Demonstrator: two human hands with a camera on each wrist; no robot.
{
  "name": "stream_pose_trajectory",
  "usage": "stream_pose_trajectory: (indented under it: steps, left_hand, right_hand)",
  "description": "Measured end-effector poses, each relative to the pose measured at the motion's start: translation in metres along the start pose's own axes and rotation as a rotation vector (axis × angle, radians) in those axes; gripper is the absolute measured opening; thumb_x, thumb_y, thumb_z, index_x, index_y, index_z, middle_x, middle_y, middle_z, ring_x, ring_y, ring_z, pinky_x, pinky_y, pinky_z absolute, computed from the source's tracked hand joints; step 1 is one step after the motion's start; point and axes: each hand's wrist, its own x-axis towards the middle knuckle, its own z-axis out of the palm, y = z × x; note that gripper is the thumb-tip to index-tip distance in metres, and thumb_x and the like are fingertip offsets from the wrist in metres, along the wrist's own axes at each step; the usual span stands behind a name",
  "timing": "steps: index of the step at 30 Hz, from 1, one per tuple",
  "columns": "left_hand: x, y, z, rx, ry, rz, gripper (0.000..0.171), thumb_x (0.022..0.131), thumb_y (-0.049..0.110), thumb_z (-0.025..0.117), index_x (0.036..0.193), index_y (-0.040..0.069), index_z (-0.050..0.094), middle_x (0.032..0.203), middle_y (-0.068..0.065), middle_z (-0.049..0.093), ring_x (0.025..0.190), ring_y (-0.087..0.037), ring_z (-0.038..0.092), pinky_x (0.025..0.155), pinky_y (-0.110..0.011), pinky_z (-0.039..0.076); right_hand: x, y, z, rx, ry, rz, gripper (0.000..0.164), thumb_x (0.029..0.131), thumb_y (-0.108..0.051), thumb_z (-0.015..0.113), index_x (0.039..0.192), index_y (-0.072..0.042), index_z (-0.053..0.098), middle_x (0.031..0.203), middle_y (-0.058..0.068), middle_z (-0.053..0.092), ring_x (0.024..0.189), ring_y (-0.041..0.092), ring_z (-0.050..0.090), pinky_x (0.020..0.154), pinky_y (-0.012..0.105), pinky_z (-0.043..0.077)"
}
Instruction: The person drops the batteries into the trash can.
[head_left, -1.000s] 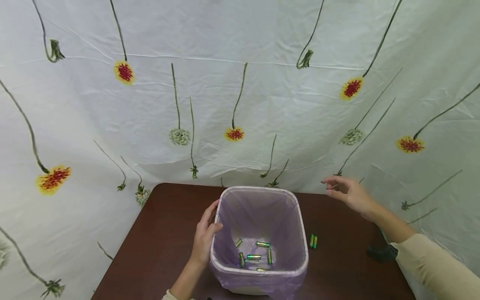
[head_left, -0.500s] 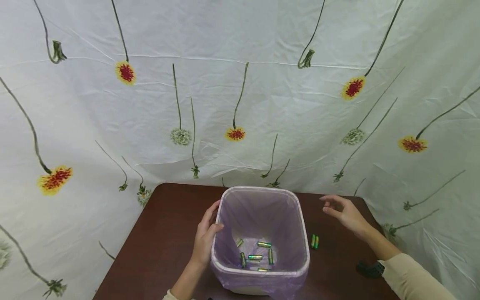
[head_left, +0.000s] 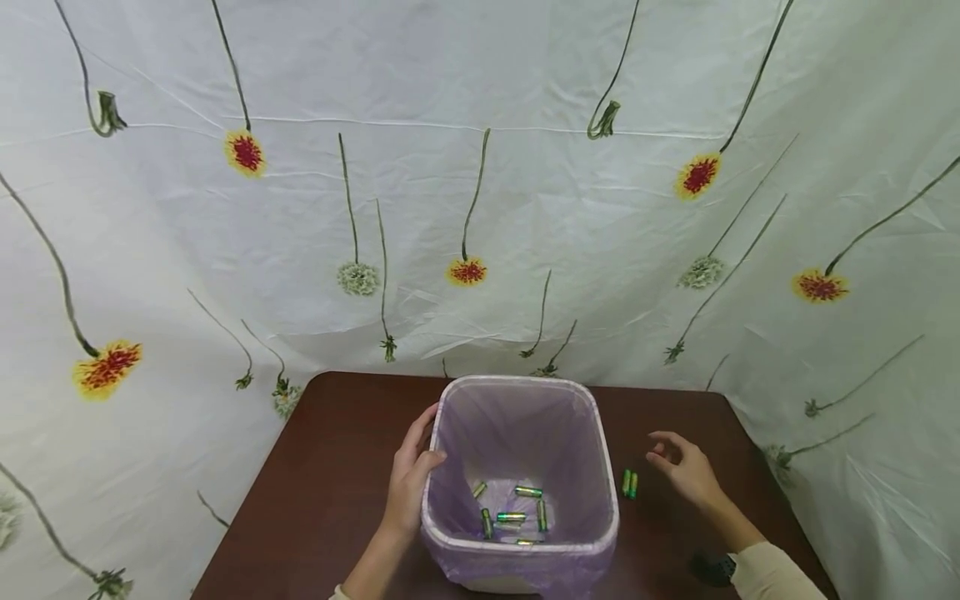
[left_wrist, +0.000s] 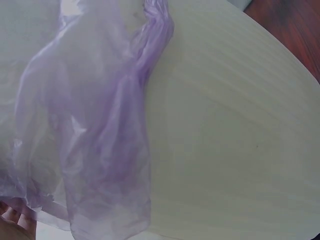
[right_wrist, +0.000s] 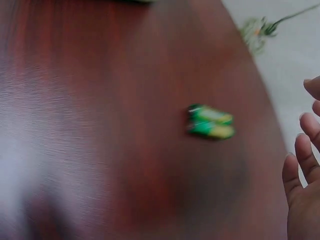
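Note:
A pale trash bin [head_left: 609,508] lined with a thin purple bag [head_left: 517,433] stands mid-table, with several green-and-gold batteries [head_left: 512,517] scattered on its bottom. My left hand [head_left: 407,483] holds its left side, thumb over the rim and fingers along the outside. In the left wrist view, the bag's loose edge [left_wrist: 110,120] hangs down the bin's outer wall. Two more batteries [right_wrist: 212,131] lie side by side on the table, right of the bin. Just right of that pair is my right hand [head_left: 688,468], fingers loosely bent and holding nothing.
The dark reddish-brown table [head_left: 337,458] has rounded far corners. A white cloth [head_left: 420,192] printed with flowers hangs behind it and at both sides. Below the right wrist sits a dark object [head_left: 712,568], close to the sleeve.
My right hand has come down and nearer, from above the table's far right part to beside the two batteries. The left hand and the bin have stayed put.

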Motion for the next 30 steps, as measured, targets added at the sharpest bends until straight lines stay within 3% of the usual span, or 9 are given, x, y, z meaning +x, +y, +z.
stream_pose_trajectory:
  steps: [5, 9, 14, 17, 30]
  left_hand:
    - [0.001, -0.001, 0.001, 0.012, 0.001, -0.008, 0.065, 0.088, -0.004, 0.046, 0.152, -0.001, 0.045, 0.15, -0.021, 0.049, 0.128, -0.028, 0.052, 0.095, -0.027, 0.049]
    - [0.001, 0.0, 0.001, 0.024, 0.001, -0.005, 0.064, 0.088, -0.004, 0.046, 0.152, -0.001, 0.045, 0.15, -0.022, 0.05, 0.126, -0.03, 0.052, 0.094, -0.026, 0.049]
    - [0.002, 0.0, 0.001, 0.034, 0.011, 0.002, 0.064, 0.088, -0.004, 0.046, 0.153, -0.001, 0.046, 0.15, -0.021, 0.05, 0.126, -0.028, 0.053, 0.094, -0.026, 0.049]
    - [0.003, 0.0, 0.001, 0.032, 0.014, -0.004, 0.064, 0.089, -0.003, 0.046, 0.153, 0.0, 0.046, 0.15, -0.02, 0.05, 0.127, -0.027, 0.052, 0.094, -0.026, 0.049]
    - [0.0, -0.001, 0.0, 0.027, 0.021, -0.01, 0.064, 0.089, -0.003, 0.045, 0.152, 0.0, 0.047, 0.148, -0.021, 0.052, 0.122, -0.026, 0.055, 0.092, -0.027, 0.05]
  right_hand:
    - [-0.024, 0.029, 0.035, -0.033, 0.058, 0.074, 0.044, 0.093, -0.013, 0.077, 0.132, -0.001, 0.063, 0.103, 0.008, 0.063, 0.086, 0.021, 0.058, 0.071, 0.036, 0.046]
    - [-0.036, 0.042, 0.063, -0.052, 0.155, 0.088, 0.054, 0.091, -0.02, 0.079, 0.136, 0.001, 0.059, 0.108, 0.012, 0.062, 0.091, 0.026, 0.058, 0.077, 0.043, 0.047]
    - [-0.041, 0.045, 0.087, -0.084, 0.316, 0.071, 0.05, 0.089, -0.019, 0.079, 0.131, 0.003, 0.062, 0.102, 0.012, 0.063, 0.09, 0.027, 0.058, 0.078, 0.046, 0.047]
    - [-0.042, 0.043, 0.093, -0.112, 0.371, 0.082, 0.044, 0.088, -0.016, 0.077, 0.126, 0.001, 0.065, 0.1, 0.01, 0.063, 0.089, 0.027, 0.058, 0.077, 0.047, 0.046]
    - [-0.043, 0.047, 0.099, -0.17, 0.35, 0.157, 0.037, 0.088, -0.018, 0.073, 0.12, 0.001, 0.067, 0.104, 0.014, 0.063, 0.098, 0.034, 0.061, 0.082, 0.052, 0.047]
